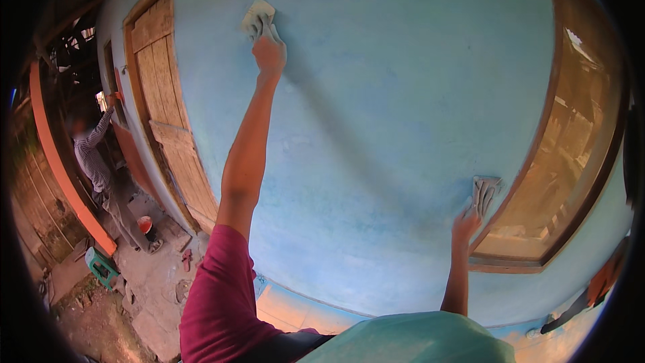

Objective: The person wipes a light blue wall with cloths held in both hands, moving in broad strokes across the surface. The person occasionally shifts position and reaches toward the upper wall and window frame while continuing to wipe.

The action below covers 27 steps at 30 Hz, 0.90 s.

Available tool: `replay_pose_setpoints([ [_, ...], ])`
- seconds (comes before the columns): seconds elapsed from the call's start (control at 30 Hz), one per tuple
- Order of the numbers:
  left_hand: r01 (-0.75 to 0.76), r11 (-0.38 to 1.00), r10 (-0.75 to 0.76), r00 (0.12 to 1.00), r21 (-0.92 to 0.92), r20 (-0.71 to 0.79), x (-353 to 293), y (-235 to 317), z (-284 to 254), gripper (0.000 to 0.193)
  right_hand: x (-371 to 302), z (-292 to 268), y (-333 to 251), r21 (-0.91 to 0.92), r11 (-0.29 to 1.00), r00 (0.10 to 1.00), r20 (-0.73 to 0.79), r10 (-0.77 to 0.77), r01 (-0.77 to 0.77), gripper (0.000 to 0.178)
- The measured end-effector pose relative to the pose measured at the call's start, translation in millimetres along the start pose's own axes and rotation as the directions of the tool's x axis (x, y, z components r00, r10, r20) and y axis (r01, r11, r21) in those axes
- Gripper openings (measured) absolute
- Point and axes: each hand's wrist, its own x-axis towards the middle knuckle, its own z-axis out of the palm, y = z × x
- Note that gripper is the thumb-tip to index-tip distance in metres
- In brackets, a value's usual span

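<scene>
High on the light blue wall (376,114), left of the middle, my left hand (269,47) presses a pale, roughly rectangular pad (262,8) flat against the surface. Its fingers look grey and dusty and lie over the pad. Lower down at the right, my right hand (470,218) holds a similar greyish pad (496,183) to the wall, close to the window frame. Grey covers these fingers too. What the pads are made of cannot be made out. A dark smudge or shadow runs across the wall between the two hands.
A brown-framed window (537,228) bounds the wall at right, a wooden door (161,87) at left. Farther left a person (101,161) reaches to the wall. A red bucket (144,224) and green stool (101,267) stand there. Green material (410,339) covers the lower edge.
</scene>
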Motion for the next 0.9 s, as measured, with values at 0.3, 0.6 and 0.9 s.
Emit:
replay_pose_setpoints([
  [0.3,-0.553,0.759,0.581,0.814,-0.344,-0.025,-27.8,183.3,38.5,0.041,-5.0,0.1,3.7,-0.004,0.999,0.998,0.035,0.049,-0.049,0.046],
  [0.6,-0.119,0.964,0.135,0.989,-0.237,0.053,19.5,31.9,13.8,0.036,0.6,-8.1,4.5,-0.051,0.998,0.998,0.05,0.026,-0.023,0.046],
  [0.9,-0.337,0.849,0.315,0.941,-0.407,-0.122,-6.3,168.9,46.0,0.041,3.5,-7.9,-6.7,-0.09,0.995,0.999,-0.004,-0.034,0.034,0.044],
])
